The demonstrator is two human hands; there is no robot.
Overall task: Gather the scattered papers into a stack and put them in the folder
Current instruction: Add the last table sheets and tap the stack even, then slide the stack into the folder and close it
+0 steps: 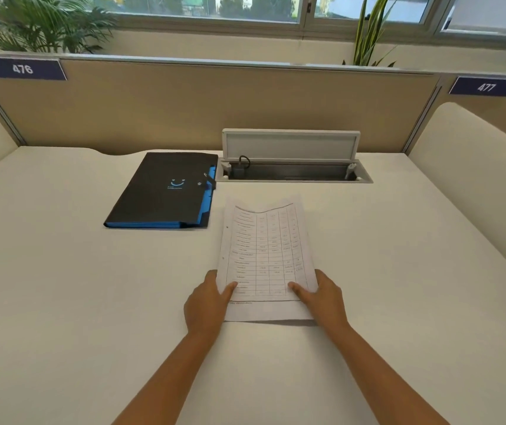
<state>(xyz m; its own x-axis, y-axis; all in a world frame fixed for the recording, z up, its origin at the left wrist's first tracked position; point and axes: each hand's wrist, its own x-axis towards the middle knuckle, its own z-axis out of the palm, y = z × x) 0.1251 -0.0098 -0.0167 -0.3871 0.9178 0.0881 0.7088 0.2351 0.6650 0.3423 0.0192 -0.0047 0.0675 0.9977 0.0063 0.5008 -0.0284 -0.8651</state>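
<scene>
Both hands, the left hand point(205, 305) and the right hand point(325, 297), are grasping the paper stack point(265, 256) by its near corners, thumbs lying on top. The closed black folder point(160, 191) is lying to the far left of it on the white desk point(61, 286).

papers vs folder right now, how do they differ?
The papers are white sheets printed with a table; the folder is black with blue edging and a small smile logo. The papers are held by the left hand and the right hand, near edge off the desk; the folder lies flat, untouched. The papers sit nearer the person; the folder is farther back, to the left. The folder is closed. Both are on the same desk area.
</scene>
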